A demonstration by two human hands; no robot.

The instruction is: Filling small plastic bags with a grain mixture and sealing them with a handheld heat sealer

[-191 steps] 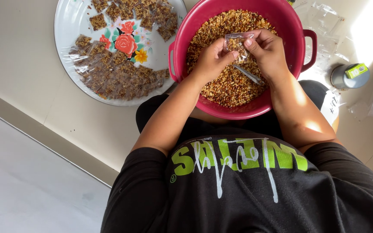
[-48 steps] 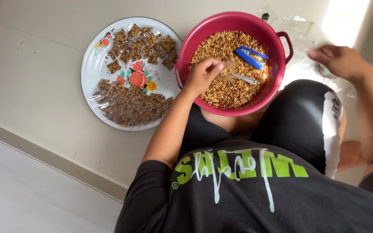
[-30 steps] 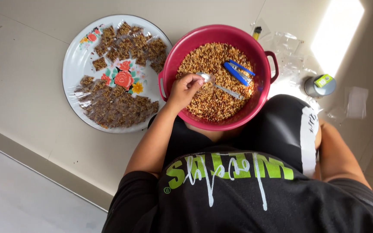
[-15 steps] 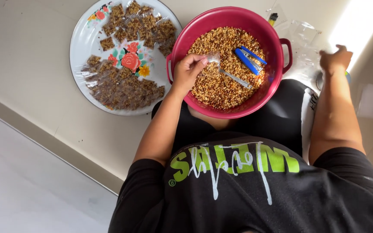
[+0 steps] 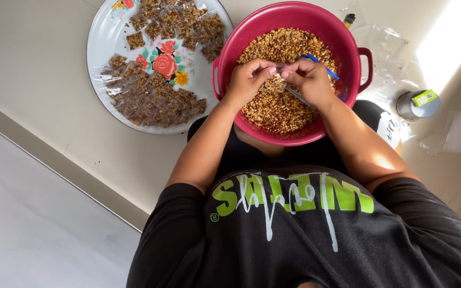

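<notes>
Head view — left hand (image 5: 249, 80), right hand (image 5: 308, 80) pinching small clear pouch (image 5: 279, 70) over grainy-filled red bowl (image 5: 348, 37).

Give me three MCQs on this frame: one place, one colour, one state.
1. Where is the plate?
A. left of the bowl
B. inside the bowl
C. on the person's lap

2. What colour is the bowl?
A. white
B. red
C. green

3. How are the hands?
A. apart, off the bowl
B. together over the mix
C. flat on the floor

Answers: 1 A, it lies on the floor beside the bowl's left rim. 2 B, rim and wall are red. 3 B, left hand and right hand meet, pinching a small clear bag above the mix.
</notes>
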